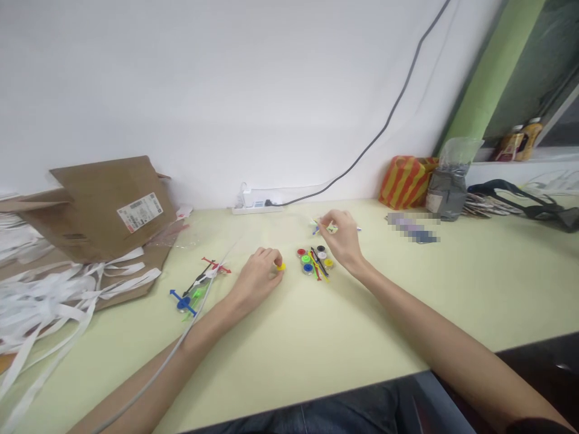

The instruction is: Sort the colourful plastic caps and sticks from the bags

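Observation:
My left hand (259,274) rests on the pale yellow-green table (316,337), its fingers curled around a small yellow round piece (281,266). My right hand (342,238) hovers further back, pinching thin coloured plastic sticks (322,227). Between the hands lies a cluster of small round coloured pieces (313,259) in red, green, blue, black and yellow, with loose sticks across them. To the left sit assembled little propeller toys (199,286) in red, blue, green and black.
Flattened cardboard (108,208) and a heap of white strips (40,295) fill the left side. A white power strip (256,202) with a grey cable stands by the wall. An orange striped bag (407,181), a clear bag (450,181) and black straps (529,202) sit at the right.

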Motion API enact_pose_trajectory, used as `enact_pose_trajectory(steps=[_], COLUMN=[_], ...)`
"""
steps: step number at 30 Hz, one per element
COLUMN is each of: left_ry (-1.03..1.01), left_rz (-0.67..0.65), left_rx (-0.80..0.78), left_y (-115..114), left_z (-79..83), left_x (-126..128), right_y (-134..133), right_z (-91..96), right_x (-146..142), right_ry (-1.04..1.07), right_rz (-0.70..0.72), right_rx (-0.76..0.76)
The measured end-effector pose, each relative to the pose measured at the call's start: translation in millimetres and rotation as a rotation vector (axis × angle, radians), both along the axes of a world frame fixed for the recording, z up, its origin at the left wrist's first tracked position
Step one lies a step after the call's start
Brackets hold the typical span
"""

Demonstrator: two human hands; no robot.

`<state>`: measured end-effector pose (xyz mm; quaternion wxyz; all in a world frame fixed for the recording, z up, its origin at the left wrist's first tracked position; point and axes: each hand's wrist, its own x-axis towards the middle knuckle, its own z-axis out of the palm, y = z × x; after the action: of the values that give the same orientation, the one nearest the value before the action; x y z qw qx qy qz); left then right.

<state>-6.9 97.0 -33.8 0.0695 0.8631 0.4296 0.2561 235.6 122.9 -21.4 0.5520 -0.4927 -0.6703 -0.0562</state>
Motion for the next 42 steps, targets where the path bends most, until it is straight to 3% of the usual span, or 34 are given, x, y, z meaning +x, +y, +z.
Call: enact_pose_trajectory(steps=[10, 20, 36, 39, 42], left_ry=[0.066, 0.061, 0.177, 0.068, -0.258], left_rz=[0.01, -0.084, -0.045, -0.05, 0.035], left_rx=[0.056, 0.025, 0.006, 0.016, 0.017], left_y=[15, 8, 6, 7, 8], left_z=[-10.3, -6.4, -11.0, -9.2, -2.2], left_x=[14, 4, -1, 0, 1], right_y=[-9, -9, -18, -19, -23], right_z=[0.6, -0.9, -0.9, -1.9, -2.8], right_x=[-20, -16, -25, -28, -36], right_ry=[-0.186, -0.167, -0.154, -0.164, -0.205], right_rz=[0.049, 0.05, 0.105, 0.117, 0.138], right_rx=[0.032, -0.01, -0.025, -0.029, -0.025])
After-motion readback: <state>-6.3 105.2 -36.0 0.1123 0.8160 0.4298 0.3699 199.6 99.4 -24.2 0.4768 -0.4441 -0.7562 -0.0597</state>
